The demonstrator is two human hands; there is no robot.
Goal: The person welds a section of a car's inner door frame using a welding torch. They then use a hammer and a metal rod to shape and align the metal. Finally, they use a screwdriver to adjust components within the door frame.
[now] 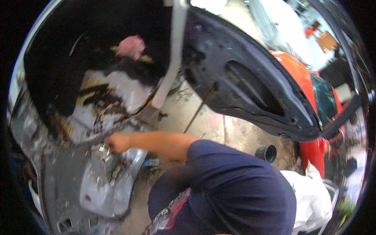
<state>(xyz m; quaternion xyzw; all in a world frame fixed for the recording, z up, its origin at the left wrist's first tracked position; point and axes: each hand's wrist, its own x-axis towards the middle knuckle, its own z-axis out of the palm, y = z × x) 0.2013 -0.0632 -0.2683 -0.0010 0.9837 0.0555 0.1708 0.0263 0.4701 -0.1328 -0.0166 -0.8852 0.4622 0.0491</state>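
Note:
My right hand reaches left across the car's grey sill, its fingers curled at a silver metal fitting; whatever they grip is too blurred to make out. Below it is a pale grey metal panel with several small fittings. Just beyond the hand, loose wiring runs over the stripped, stained interior floor, with a pink cloth farther back. My left hand is not visible.
An open dark panel with a thin rod stands at right beside a pale pillar. Beyond are a red car and concrete floor with a black bucket. White sheeting lies at lower right.

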